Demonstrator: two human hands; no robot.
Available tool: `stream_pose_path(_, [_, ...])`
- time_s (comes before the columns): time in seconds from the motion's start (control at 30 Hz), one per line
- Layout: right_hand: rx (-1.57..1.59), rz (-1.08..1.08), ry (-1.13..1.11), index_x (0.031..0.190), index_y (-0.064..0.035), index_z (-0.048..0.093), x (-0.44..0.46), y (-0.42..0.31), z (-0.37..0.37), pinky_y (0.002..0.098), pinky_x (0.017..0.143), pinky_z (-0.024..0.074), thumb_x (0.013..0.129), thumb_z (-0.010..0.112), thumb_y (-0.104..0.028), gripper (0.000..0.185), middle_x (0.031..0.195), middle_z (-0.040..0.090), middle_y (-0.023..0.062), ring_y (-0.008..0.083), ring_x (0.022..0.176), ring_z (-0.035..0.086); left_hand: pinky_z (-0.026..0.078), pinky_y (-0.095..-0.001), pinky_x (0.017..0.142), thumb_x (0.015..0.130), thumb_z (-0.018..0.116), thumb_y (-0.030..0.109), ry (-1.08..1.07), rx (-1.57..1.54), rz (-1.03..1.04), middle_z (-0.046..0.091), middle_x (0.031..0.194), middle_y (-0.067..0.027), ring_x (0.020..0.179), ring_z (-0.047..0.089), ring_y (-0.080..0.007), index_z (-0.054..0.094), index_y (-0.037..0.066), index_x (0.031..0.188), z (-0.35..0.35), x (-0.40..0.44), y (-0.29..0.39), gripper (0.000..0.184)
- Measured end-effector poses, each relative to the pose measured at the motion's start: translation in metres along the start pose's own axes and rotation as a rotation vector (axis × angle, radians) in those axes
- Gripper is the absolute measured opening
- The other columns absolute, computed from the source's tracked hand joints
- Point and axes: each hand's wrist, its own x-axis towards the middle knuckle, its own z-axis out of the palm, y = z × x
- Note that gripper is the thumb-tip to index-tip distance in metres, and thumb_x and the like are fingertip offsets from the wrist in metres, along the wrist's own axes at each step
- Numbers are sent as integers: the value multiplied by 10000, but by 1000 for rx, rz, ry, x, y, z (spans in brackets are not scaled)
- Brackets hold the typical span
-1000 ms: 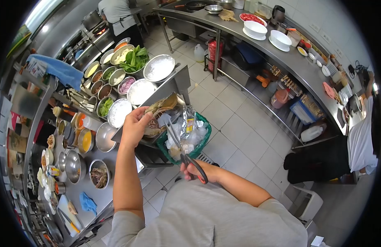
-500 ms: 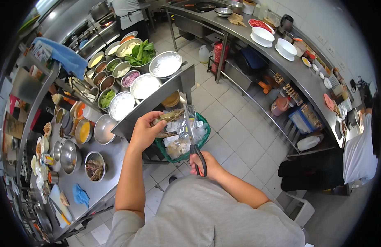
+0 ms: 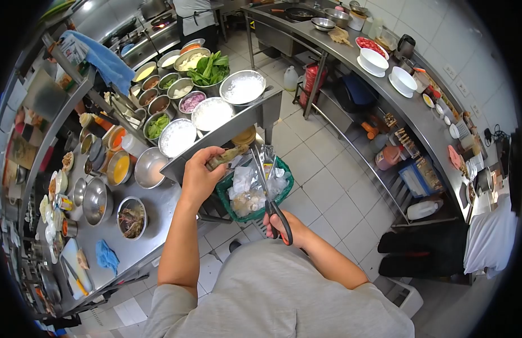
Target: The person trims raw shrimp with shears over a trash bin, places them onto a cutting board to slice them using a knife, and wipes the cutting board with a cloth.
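Observation:
My left hand (image 3: 203, 170) pinches a raw greyish shrimp (image 3: 226, 157), holding it above a green waste bin (image 3: 289, 179). In my right hand (image 3: 289, 226) is a pair of scissors (image 3: 266, 188) with black and orange handles. Their blades point up and away from me, slightly apart, with the tips close to the shrimp's far end. Crumpled clear plastic and white scraps lie in the bin below. On the steel table to the left, a metal bowl (image 3: 132, 217) contains more dark shrimp.
Bowls of white powder (image 3: 213, 114), leafy greens (image 3: 209, 70) and chopped vegetables stand at the front left. A blue cloth (image 3: 107, 256) and a knife (image 3: 76, 279) on a board lie on the left table. A co-worker (image 3: 441, 245) stands by the right-hand steel counter (image 3: 410, 112).
The darker piece that hung below the shrimp over the bin is no longer there. The scissor blades look slightly wider apart. The whole view has shifted a little.

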Motion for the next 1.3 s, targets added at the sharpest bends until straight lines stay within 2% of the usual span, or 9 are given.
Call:
stream_pose_path(0.13, [-6,63,18,1095,-67,608,3,3,0,249,473,453,913,633,-771,727,862,616,51,137,785,651,541,-259,827,850,765,-46,15,-61,39,721,1027,-3,891,635,-84,703,4,1188,1,-1,-5,348])
stream_pose_path(0.23, [-9,105,66,1043,-71,614,3,-1,5,261,487,476,905,674,-744,690,838,614,39,139,747,657,536,-262,840,836,778,-46,-111,-55,38,718,1059,-3,911,639,-94,710,15,1181,-4,-5,-3,357])
stream_pose_path(0.3, [-19,135,104,1010,-72,618,4,-2,7,267,495,489,902,697,-727,669,816,612,32,142,715,660,530,-308,830,809,787,0,-157,-82,25,689,991,-75,874,651,-182,746,34,1137,0,-8,-4,332])
stream_pose_path(0.37, [35,237,164,934,-69,619,4,-3,7,284,522,530,890,731,-703,645,759,601,16,149,632,650,529,-311,841,804,791,-3,-161,-67,29,688,1002,-76,894,656,-190,751,37,1132,2,-8,-7,333])
stream_pose_path(0.57, [42,301,183,873,-60,614,-3,-8,10,302,548,576,896,724,-699,649,709,589,19,151,565,632,532,-325,871,792,800,-17,-192,-34,90,682,1045,-75,952,668,-220,764,41,1110,5,-7,-13,325])
stream_pose_path(0.83, [34,312,219,891,-50,628,-1,2,-3,280,518,552,920,687,-706,659,710,606,33,152,563,640,537,-342,889,797,805,-12,-236,68,160,687,1050,-87,967,672,-233,732,30,1116,9,-7,-19,330])
stream_pose_path(1.0, [6,198,232,976,-39,638,-9,5,-13,273,559,540,953,641,-704,666,769,619,39,155,630,655,548,-316,794,803,861,30,-192,-60,-139,693,975,-73,894,667,-159,627,-2,1133,6,3,-55,405])
stream_pose_path(1.17, [115,179,-66,1080,-39,633,-23,-12,-16,314,787,559,950,588,-750,724,922,615,47,170,848,654,548,-275,780,855,864,64,43,-416,-449,736,953,-33,871,670,-112,716,7,1105,1,10,-106,296])
stream_pose_path(1.3, [138,184,-314,1127,-35,634,-24,-23,-15,328,796,547,828,470,-932,959,933,612,22,160,857,656,558,-273,826,888,829,45,-46,-523,-393,737,1011,-37,912,680,-113,697,5,1160,-11,5,-94,305])
